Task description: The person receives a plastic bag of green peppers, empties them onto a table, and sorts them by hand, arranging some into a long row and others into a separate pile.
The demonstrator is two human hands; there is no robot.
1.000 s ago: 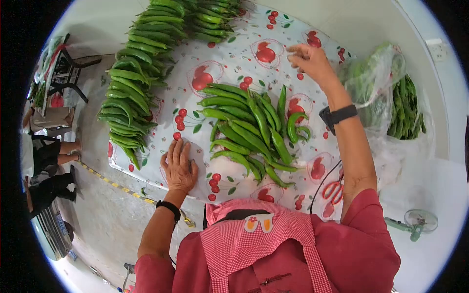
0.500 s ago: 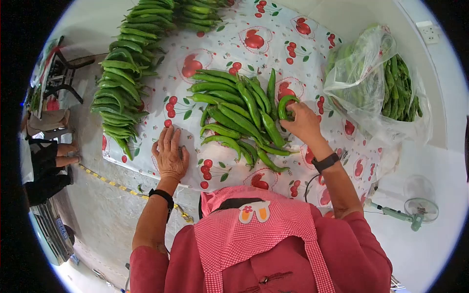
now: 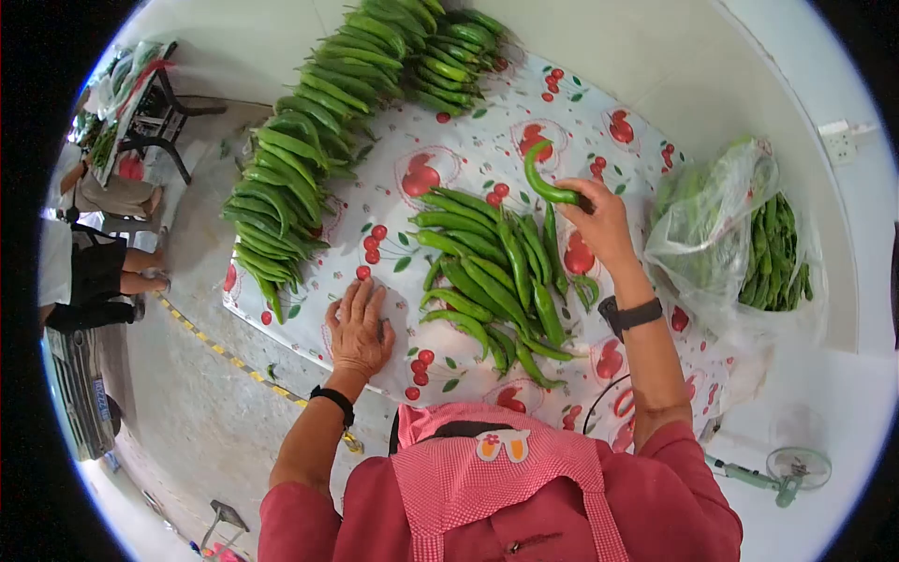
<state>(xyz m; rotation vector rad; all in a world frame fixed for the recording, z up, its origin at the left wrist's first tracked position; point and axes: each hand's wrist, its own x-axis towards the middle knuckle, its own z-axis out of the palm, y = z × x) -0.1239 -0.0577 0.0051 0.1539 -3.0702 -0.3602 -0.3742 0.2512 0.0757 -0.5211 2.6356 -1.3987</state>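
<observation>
A curved green pepper (image 3: 539, 180) is pinched by its thick end in my right hand (image 3: 596, 217), raised over the upper right side of the pile. Below and left of that hand, a loose pile of long green peppers (image 3: 496, 272) lies on the cherry-print tablecloth (image 3: 440, 136). My left hand (image 3: 360, 330) rests flat on the cloth, fingers spread, left of the pile and holding nothing. A long neat row of green peppers (image 3: 290, 169) runs along the table's left side, with a shorter row (image 3: 454, 61) beside its far end.
A clear plastic bag (image 3: 707, 220) full of green peppers stands at the right by the wall. A small green fan (image 3: 791, 468) is at the lower right. On the left are a person (image 3: 98, 267), a bench (image 3: 154, 112) and yellow-black floor tape (image 3: 225, 351).
My right hand has lifted the curved pepper up and away from the pile's right edge. My left hand stays flat on the cloth. The whole view has shifted slightly.
</observation>
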